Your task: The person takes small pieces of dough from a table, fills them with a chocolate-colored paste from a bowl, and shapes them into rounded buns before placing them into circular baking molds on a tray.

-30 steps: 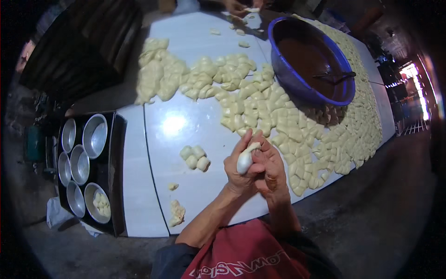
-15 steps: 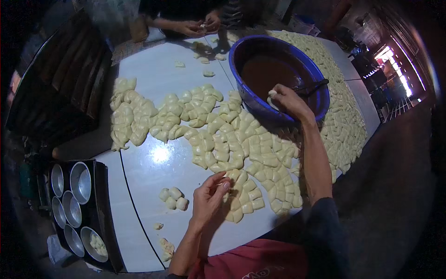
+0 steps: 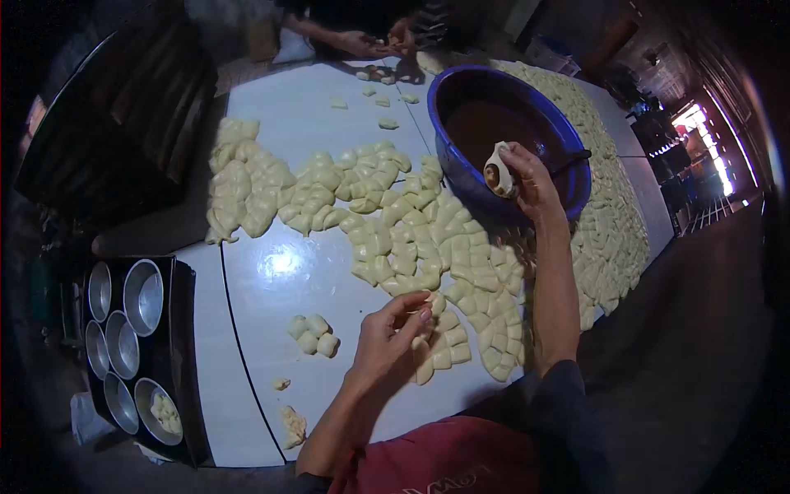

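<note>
In my right hand [image 3: 532, 183] is a flattened dough piece [image 3: 499, 171] with a dab of brown filling on it. The hand is raised over the near rim of a blue tub [image 3: 448, 156], which contains brown paste [image 3: 502, 123]. A dark handle [image 3: 573, 160] leans against the tub's right side. My left hand [image 3: 395, 329] has thumb and forefinger pinched on a small dough piece [image 3: 436, 304], at the near edge of a patch of pale cut dough pieces [image 3: 403, 251]. To its left sits a small cluster of rounded dough balls [image 3: 313, 335].
At the left, a black tray [image 3: 183, 346] bears several round metal tins [image 3: 144, 296], one with dough balls inside. Dark stacked trays [image 3: 115, 123] stand behind it. Across the white table [image 3: 271, 90] another person's hands [image 3: 378, 41] work dough. More dough pieces [image 3: 613, 214] cover the right side.
My right hand has come up out of the tub, turning the dough piece so its brown filling shows. My left hand has shifted slightly right and up to a dough piece.
</note>
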Demonstrator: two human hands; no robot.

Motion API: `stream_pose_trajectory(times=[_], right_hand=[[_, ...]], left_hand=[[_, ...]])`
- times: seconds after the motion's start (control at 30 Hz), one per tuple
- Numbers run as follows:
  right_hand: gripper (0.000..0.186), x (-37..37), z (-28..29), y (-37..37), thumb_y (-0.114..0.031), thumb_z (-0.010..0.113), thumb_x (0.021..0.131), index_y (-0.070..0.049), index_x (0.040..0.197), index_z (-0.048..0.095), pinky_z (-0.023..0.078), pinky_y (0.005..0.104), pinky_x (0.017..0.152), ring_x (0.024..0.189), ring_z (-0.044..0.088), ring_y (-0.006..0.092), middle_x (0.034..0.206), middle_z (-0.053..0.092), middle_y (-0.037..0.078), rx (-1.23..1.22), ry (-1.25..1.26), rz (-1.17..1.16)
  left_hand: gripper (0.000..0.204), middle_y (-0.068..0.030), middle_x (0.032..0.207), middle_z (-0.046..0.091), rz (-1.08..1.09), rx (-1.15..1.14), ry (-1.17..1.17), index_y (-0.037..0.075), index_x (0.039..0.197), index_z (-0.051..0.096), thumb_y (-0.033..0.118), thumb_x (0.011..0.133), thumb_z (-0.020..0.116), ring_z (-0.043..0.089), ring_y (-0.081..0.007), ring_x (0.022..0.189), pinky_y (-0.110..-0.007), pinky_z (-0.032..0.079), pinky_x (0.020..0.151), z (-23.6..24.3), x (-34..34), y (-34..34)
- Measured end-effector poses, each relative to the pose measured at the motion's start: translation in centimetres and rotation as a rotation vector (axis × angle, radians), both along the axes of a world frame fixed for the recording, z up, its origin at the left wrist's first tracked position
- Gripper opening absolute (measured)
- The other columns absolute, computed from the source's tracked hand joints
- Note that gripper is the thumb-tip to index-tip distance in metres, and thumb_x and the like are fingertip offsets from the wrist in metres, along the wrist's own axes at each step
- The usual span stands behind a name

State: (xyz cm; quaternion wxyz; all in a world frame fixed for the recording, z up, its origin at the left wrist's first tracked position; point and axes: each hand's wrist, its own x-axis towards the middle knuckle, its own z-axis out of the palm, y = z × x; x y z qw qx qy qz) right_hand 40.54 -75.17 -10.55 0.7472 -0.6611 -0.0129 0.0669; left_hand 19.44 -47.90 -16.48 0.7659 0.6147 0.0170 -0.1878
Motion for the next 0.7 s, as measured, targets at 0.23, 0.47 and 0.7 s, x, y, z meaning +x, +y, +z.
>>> stream_pose_trajectory(times=[0.23,0.47,0.7], right_hand=[[0.015,2.4,-0.8,-0.8,-0.017,0.058,0.097,-0.004,0.103,0.062,0.052,0.0282,0.073,0.079,0.064,0.0128,0.089,0.066,0.005,-0.247,-0.172,-0.095],[0.022,6.1,-6.3,-4.3,-0.018,0.063,0.086,0.000,0.099,0.068,0.047,0.0343,0.075,0.084,0.059,0.0165,0.092,0.068,0.005,-1.020,0.164,0.444],[0.024,0.2,2.3,-0.6,-0.025,0.062,0.094,-0.001,0.095,0.064,0.044,0.0296,0.069,0.078,0.055,0.0112,0.084,0.062,0.002,-1.096,-0.007,0.174]], left_hand=[[0.036,-0.0139,0.113,0.070,0.163,-0.017,0.045,-0.003,0.127,0.060,0.018,0.098,0.064,0.067,-0.0172,0.099,-0.029,0.054,0.087,-1.4,-2.2,2.7],[0.036,-0.0118,0.112,0.070,0.249,-0.086,0.114,-0.003,0.125,0.061,0.019,0.097,0.065,0.066,-0.0148,0.095,-0.028,0.053,0.085,-3.3,-4.5,3.5],[0.032,-0.0092,0.108,0.070,0.283,-0.029,0.042,-0.002,0.126,0.062,0.016,0.099,0.062,0.067,-0.0136,0.096,-0.029,0.055,0.083,-4.0,-3.9,3.4]])
